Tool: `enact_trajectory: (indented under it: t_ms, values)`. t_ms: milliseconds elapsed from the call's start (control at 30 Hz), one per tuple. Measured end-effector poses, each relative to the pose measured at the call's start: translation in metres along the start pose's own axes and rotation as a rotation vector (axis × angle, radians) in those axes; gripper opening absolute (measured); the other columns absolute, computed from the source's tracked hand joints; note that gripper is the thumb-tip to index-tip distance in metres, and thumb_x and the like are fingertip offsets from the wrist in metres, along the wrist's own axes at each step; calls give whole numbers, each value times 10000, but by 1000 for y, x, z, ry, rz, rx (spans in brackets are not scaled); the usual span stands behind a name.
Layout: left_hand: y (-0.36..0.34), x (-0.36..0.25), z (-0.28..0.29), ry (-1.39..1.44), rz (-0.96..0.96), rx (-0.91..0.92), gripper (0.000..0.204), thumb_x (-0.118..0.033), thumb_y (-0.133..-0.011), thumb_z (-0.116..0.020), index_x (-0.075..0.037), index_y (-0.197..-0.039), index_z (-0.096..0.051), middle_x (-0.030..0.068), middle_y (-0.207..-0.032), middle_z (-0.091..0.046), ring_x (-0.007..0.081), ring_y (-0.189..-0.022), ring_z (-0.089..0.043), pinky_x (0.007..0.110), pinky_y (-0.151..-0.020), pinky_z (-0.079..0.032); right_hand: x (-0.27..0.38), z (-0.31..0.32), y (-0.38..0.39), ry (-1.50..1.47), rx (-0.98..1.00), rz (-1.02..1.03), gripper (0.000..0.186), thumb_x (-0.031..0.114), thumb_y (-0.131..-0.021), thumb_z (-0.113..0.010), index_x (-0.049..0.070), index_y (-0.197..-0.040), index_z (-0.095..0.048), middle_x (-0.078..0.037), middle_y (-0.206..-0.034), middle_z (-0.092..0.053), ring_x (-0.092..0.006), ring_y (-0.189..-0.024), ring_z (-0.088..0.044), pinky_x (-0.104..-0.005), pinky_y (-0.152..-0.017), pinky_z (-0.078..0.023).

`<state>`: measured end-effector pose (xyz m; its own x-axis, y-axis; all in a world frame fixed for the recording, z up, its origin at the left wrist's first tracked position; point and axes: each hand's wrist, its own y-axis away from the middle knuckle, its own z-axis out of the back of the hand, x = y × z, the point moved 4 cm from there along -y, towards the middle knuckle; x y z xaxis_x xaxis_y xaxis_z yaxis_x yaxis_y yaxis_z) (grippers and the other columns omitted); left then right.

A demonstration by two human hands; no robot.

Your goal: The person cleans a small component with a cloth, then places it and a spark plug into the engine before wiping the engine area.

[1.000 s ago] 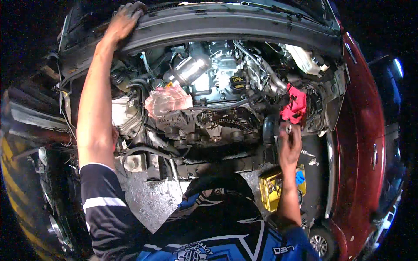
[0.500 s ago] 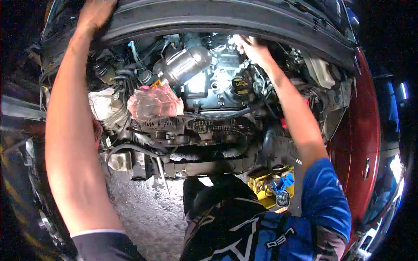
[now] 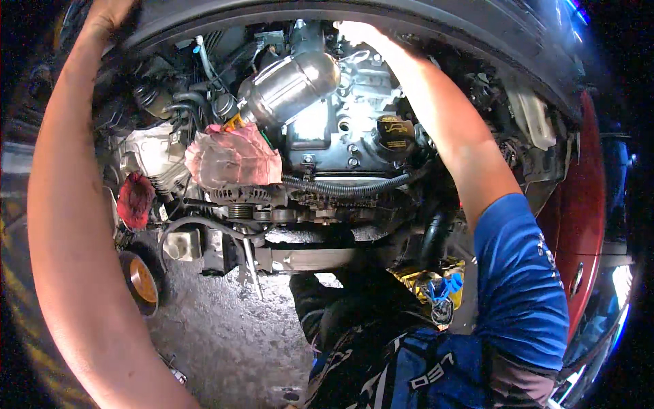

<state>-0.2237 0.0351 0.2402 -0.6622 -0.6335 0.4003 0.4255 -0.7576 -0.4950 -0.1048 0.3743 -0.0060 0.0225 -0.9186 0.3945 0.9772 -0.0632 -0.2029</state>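
Observation:
My left hand point(image 3: 112, 12) is at the far left on the dark panel point(image 3: 197, 19) edging the engine bay; the picture's top edge cuts off its fingers. My right hand point(image 3: 359, 32) reaches over the back of the engine point(image 3: 320, 160), just right of a shiny metal canister-shaped part point(image 3: 289, 88). Strong glare washes it out; the fingers look curled in, and what they hold cannot be made out. A pink cloth point(image 3: 231, 160) lies at the canister's lower end. In front of my right forearm sits a black filler cap point(image 3: 395, 133) with yellow markings.
A ribbed black hose point(image 3: 347, 184) runs along the engine's front. Left of it are a red cloth point(image 3: 136, 201) and a round orange-centred part point(image 3: 141, 283). A yellow tray point(image 3: 458, 300) with blue items stands low right, beside my legs. The red car body point(image 3: 579, 218) borders the right.
My right hand has moved left and farther back over the engine. The view has shifted, and the red cloth and round orange-centred part now show beside my left forearm.

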Motion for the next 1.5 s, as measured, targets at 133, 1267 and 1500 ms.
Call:
enact_trajectory:
  t_ms: [133,1267,1500]
  values:
    - [4,3,0,28,-89,-57,505,-140,-884,-433,-217,-1383,-411,96,-1451,-348,320,-1331,-343,453,-1096,-291,3,-3,-4,29,19,18,292,299,-934,-525,94,-1119,-623,-12,-822,-576,-133,-773,-521,-289,-645,-455]
    - [-3,-3,0,29,-2,41,501,-125,-885,-463,-228,-1374,-421,117,-1473,-309,334,-1325,-345,434,-1112,-295,-23,13,-17,107,72,-12,336,338,-926,-520,107,-1156,-601,-33,-906,-564,-157,-841,-517,-308,-712,-438]
    - [-1,-14,2,-16,141,122,494,-132,-927,-377,-246,-1408,-377,91,-1522,-232,307,-1377,-272,428,-1161,-216,-24,15,-11,108,71,-14,345,346,-924,-518,110,-1163,-596,-37,-923,-561,-162,-855,-516,-312,-725,-434]
